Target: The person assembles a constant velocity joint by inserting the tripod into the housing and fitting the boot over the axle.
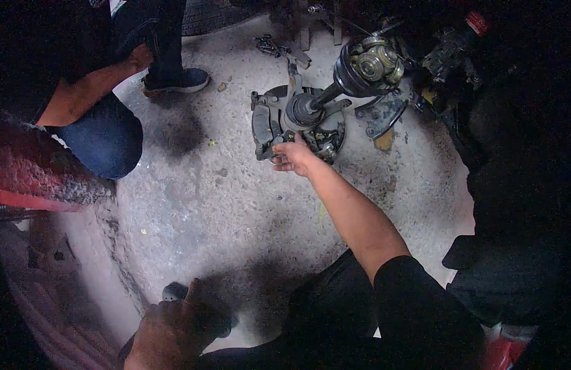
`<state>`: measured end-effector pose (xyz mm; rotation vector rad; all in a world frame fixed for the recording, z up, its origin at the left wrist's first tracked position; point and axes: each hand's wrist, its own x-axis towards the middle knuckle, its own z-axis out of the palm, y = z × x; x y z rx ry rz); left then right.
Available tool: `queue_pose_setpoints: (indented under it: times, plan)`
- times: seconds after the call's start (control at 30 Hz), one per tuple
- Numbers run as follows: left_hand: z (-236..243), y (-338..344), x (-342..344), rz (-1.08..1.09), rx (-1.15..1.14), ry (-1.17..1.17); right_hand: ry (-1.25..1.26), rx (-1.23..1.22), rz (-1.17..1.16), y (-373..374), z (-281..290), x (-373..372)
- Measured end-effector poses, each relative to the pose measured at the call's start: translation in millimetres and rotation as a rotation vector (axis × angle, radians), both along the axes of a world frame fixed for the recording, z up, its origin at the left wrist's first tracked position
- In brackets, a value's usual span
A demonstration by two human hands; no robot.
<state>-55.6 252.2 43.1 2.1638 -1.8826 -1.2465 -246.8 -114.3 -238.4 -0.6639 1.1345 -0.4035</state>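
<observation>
On the concrete floor (193, 203) ahead of me lies a wheel hub assembly, with a brake caliper (265, 126) on its left side. A drive shaft (325, 97) rises from it toward the upper right, ending in a greasy, exposed CV joint (377, 63). My right hand (290, 155) reaches to the near edge of the assembly. Its thumb lies against the metal and the half-curled fingers are at the caliper's lower end. Down at the lower left, my left hand (171, 330) is wrapped round a dark tool with a rounded grey end (174, 291); shadow hides its exact kind.
Another person crouches at the upper left, with a bent forearm (91, 92) and a dark shoe (177, 82). Several bolts (270, 45) lie beyond the assembly, near a tyre (214, 17). A curved metal part (387, 117) rests to its right. A worn red surface (45, 166) borders the left.
</observation>
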Motion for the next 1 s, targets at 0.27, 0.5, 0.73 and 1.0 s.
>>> queue_pose_setpoints:
  times: [0.27,0.5,0.73,1.0]
  plan:
    - [0,0,2,-0.017,0.001,-0.006,0.054,0.012,-0.007,0,5,2]
    - [0,-1,2,-0.035,0.003,-0.019,0.013,0.012,-0.031,3,7,1]
    - [-2,-2,5,-0.086,-0.004,-0.057,0.013,-0.002,0.004,2,5,1]
    - [3,-26,-3,-0.315,-0.08,-0.22,0.232,-0.192,0.073,11,40,-14]
